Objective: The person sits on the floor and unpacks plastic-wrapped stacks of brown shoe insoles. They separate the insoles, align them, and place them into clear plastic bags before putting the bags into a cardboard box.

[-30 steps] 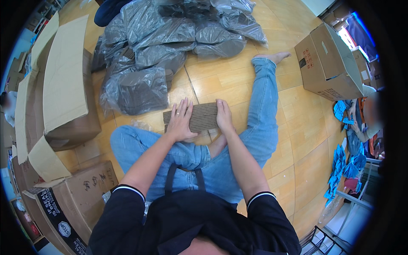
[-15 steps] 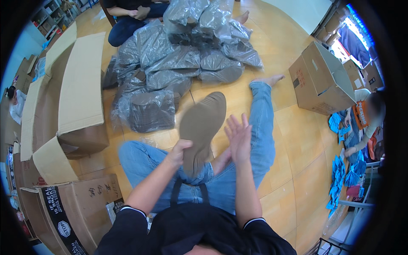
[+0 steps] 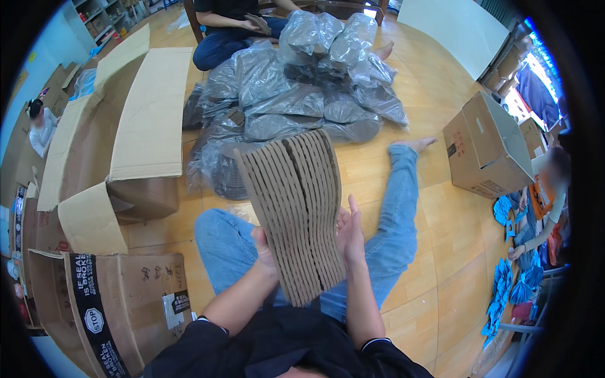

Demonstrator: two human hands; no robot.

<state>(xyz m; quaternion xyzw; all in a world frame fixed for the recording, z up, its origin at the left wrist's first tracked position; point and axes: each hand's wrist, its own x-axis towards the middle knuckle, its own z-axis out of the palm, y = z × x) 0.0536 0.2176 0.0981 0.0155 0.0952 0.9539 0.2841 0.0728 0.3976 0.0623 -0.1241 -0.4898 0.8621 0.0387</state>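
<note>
A thick stack of brown-grey shoe insoles [image 3: 293, 217] stands on edge in front of my chest, its many layered edges facing me. My left hand [image 3: 265, 252] grips its left side, the thumb showing and the other fingers hidden behind it. Against the right side lies my right hand [image 3: 353, 236], palm inward and fingers stretched out. Beyond the stack, several clear plastic bags of insoles [image 3: 283, 101] are heaped on the floor.
Left of me are a long open carton [image 3: 145, 120] and a taped carton [image 3: 145, 296]. An open box [image 3: 472, 151] stands at right, near a person with blue pieces [image 3: 501, 293]. Another person [image 3: 233, 25] sits behind the bags, holding a brown piece.
The insole stack has turned from showing a broad sole face to showing its layered edges. My right hand has come in from apart to touch its right side. The view has shifted slightly.
</note>
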